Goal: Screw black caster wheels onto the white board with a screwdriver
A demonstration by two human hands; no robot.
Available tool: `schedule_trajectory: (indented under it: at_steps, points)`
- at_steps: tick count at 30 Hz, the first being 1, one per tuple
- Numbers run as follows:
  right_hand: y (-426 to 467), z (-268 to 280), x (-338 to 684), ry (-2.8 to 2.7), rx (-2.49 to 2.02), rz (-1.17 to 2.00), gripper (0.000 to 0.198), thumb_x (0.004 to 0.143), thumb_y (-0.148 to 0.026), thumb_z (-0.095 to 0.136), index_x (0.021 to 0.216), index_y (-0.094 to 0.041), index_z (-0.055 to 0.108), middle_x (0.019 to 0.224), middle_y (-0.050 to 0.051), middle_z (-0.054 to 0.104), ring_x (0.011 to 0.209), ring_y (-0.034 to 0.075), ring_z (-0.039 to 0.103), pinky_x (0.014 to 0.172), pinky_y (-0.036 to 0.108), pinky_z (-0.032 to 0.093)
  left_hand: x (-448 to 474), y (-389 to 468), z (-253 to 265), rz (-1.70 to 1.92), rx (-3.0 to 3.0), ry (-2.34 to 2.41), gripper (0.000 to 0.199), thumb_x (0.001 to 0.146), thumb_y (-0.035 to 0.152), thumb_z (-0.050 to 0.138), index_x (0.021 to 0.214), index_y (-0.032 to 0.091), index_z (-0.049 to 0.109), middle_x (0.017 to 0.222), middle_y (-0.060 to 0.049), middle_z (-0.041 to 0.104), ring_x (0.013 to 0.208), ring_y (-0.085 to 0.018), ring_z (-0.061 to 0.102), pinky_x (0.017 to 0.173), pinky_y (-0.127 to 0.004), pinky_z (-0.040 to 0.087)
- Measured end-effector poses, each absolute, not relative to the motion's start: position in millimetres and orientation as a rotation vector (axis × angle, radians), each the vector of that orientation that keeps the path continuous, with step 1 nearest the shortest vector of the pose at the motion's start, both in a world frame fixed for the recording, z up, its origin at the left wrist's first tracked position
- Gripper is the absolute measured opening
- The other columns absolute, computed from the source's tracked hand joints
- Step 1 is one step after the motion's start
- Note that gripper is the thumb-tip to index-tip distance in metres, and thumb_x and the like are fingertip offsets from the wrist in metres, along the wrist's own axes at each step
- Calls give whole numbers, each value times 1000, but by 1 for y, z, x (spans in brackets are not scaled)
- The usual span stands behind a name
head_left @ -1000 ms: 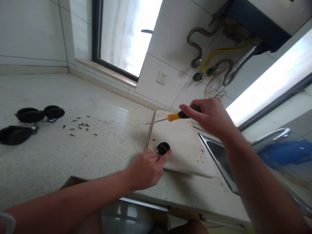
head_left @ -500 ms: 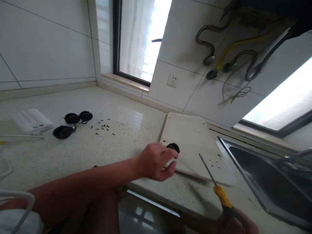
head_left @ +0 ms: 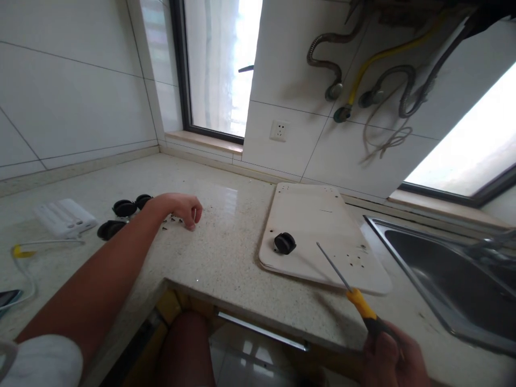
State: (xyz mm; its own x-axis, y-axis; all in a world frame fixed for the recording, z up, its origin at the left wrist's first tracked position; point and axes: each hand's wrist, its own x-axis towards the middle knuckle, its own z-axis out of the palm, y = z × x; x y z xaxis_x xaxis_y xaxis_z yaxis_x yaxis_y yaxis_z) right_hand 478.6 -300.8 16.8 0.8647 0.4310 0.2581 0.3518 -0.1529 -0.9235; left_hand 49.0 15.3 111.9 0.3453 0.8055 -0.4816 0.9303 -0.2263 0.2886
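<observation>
My left hand (head_left: 182, 208) is down at the scattered small dark screws (head_left: 173, 219) on the counter. Its fingers are curled and brought together; whatever is at the fingertips is too small to make out. My right hand (head_left: 395, 357) grips the handle of a yellow-and-black screwdriver (head_left: 362, 303), its tip raised over the pale board (head_left: 314, 220). On the board's near left corner stands a black caster wheel (head_left: 285, 243), untouched by either hand. Several holes show at the other corners. More black casters (head_left: 110, 230) lie behind my left forearm, partly covered by it.
To the left lie a white power bank (head_left: 66, 217) and its cable, with part of a phone (head_left: 8, 299) at the edge. A steel sink (head_left: 427, 263) borders the board on the right. Hoses (head_left: 328, 64) and a socket (head_left: 279, 130) are on the tiled wall.
My left hand has moved from beside the board's caster leftward to the screws. The screwdriver stays in my right hand over the board. The view has shifted slightly.
</observation>
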Motion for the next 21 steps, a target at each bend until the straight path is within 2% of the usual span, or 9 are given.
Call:
schedule_trajectory:
  at_steps: [6, 13, 16, 21]
  points:
    - [-301, 10, 479, -676, -1720, 17, 91, 81, -103, 57, 108, -17, 70, 68, 1, 61, 60, 18, 57, 59, 32, 46, 36, 32, 89, -316, 2064, 1481, 38, 54, 45, 78, 82, 19, 77, 85, -9, 78, 82, -28, 71, 70, -34, 49]
    - [-300, 1, 485, -680, -1712, 6, 90, 82, -102, 58, 107, -17, 71, 66, -1, 59, 58, 16, 54, 58, 30, 42, 42, 41, 75, -197, 2170, 1505, 36, 60, 48, 71, 83, 21, 75, 83, -8, 76, 80, -27, 70, 68, -34, 48]
    - [-299, -6, 491, -686, -1698, 2, 90, 80, -102, 59, 106, -17, 72, 65, 0, 60, 56, 16, 54, 56, 30, 42, 54, 41, 72, -113, 2247, 1502, 28, 65, 44, 70, 82, 21, 73, 86, -8, 78, 84, -28, 71, 73, -34, 49]
    - [-299, -19, 501, -697, -1671, 0, 87, 81, -99, 63, 107, -17, 72, 63, 0, 61, 55, 17, 55, 56, 30, 43, 90, 33, 74, 146, 2414, 1440, 23, 81, 42, 63, 87, 21, 71, 102, -14, 79, 103, -32, 72, 93, -39, 51]
